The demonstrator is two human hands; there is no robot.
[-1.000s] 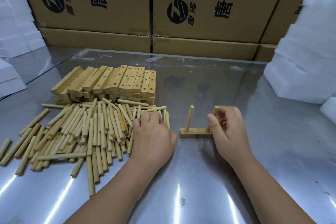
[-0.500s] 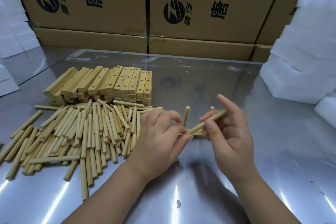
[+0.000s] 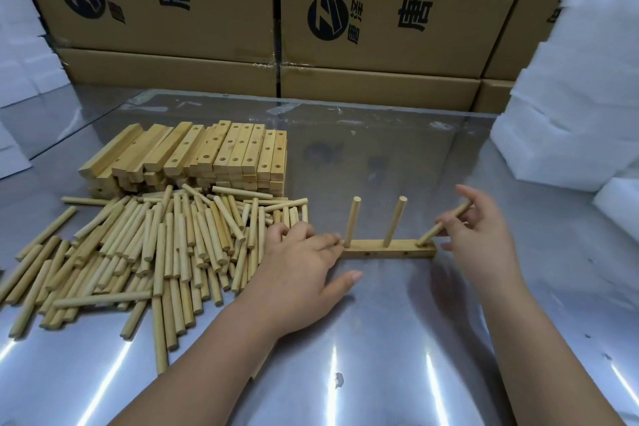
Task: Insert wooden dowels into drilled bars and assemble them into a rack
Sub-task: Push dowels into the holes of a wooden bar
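From my seat I see the drilled bar [image 3: 387, 250] lying flat on the tabletop [image 3: 397, 349], right of centre in the frame. Two upright dowels [image 3: 352, 223] stand in its left and middle holes. My right hand [image 3: 484, 245] pinches a tilted dowel [image 3: 444, 223] between thumb and fingers. The dowel's lower tip sits at the bar's right end and its top leans toward the right of the frame. My left hand [image 3: 304, 268] lies flat with fingers spread and straight, its fingertips touching the bar's left end. Loose dowels [image 3: 138, 252] are heaped at centre left, just beside that hand. A stack of bars [image 3: 207, 152] sits above the heap. Cardboard boxes [image 3: 380, 28] fill the top of the frame, and white foam blocks [image 3: 570, 97] sit at the right edge.
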